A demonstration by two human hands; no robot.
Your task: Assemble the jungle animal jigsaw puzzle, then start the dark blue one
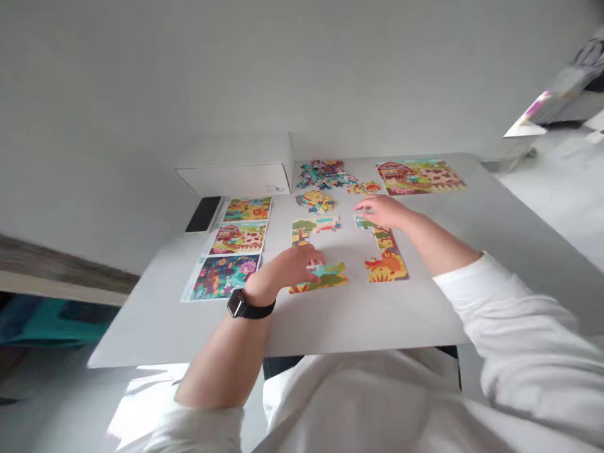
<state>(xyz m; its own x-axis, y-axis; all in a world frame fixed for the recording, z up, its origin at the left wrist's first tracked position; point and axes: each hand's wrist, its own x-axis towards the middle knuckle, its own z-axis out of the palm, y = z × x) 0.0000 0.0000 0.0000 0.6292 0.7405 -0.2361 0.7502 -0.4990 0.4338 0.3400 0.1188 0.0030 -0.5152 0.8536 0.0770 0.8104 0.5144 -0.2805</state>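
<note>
A partly joined jigsaw puzzle with animals and trees lies in front of me as a broken frame. Its upper left section (325, 224) shows a tree, its lower left section (330, 277) is green and yellow, and its right section (387, 261) shows an orange lion. My left hand (299, 261) rests over the left side, fingers bent and a little apart, with no piece visible in them. At the upper right corner, my right hand (381, 211) has its fingertips bent down onto a puzzle piece (362, 222), partly covering it.
Yellow loose pieces (317, 202) sit beyond the frame, and a multicoloured heap (324, 174) lies farther back. A farm puzzle (419, 176) is at the back right. At left are a sheet of three pictures (238, 238), a black flat object (202, 214) and a white box (238, 179).
</note>
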